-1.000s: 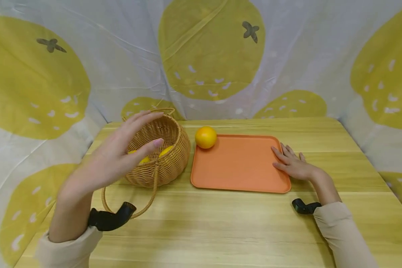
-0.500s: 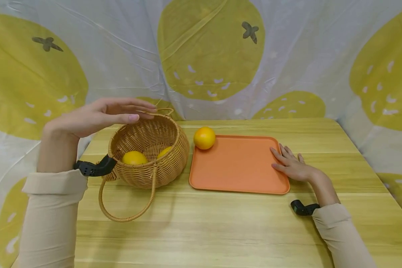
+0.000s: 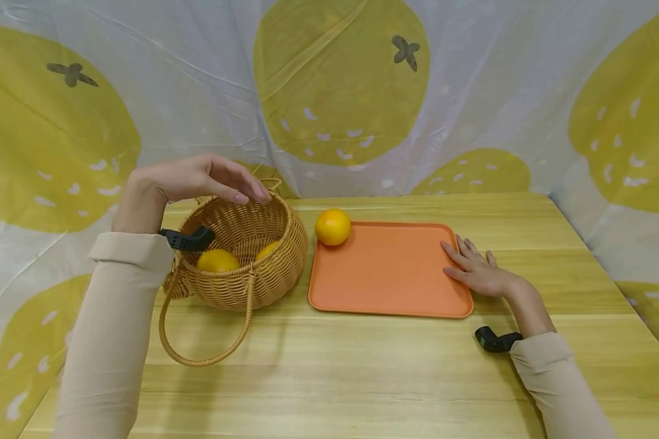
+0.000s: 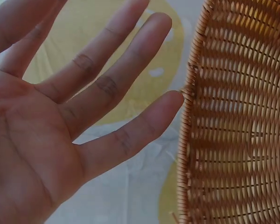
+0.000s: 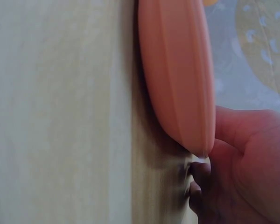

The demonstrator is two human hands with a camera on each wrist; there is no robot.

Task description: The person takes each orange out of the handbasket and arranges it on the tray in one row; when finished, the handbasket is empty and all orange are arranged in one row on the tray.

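Observation:
My left hand (image 3: 198, 177) hovers over the wicker basket (image 3: 277, 277), palm down, holding nothing. In the left wrist view its fingers (image 4: 109, 86) are spread beside the basket's woven rim. Inside the basket lie a yellow-orange fruit (image 3: 218, 261) and a second yellow fruit (image 3: 266, 249), partly hidden by the front rim. An orange (image 3: 332, 227) sits at the back left corner of the orange tray (image 3: 384, 268). My right hand (image 3: 483, 277) rests on the tray's right edge, with some fingers on the surface and others outside it. In the right wrist view the hand (image 5: 256, 163) touches the tray's rim.
The basket's handle (image 3: 203, 363) hangs down in front onto the wooden table (image 3: 362, 372). Behind the table hangs a fruit-patterned cloth (image 3: 472, 97). A black wrist device (image 3: 494, 341) is strapped to my right wrist, and another (image 3: 189, 239) to the left.
My left hand lifts back from the basket's front, clearing the view of the fruit inside, then shifts right above its opening. The right hand, tray and orange stay in place.

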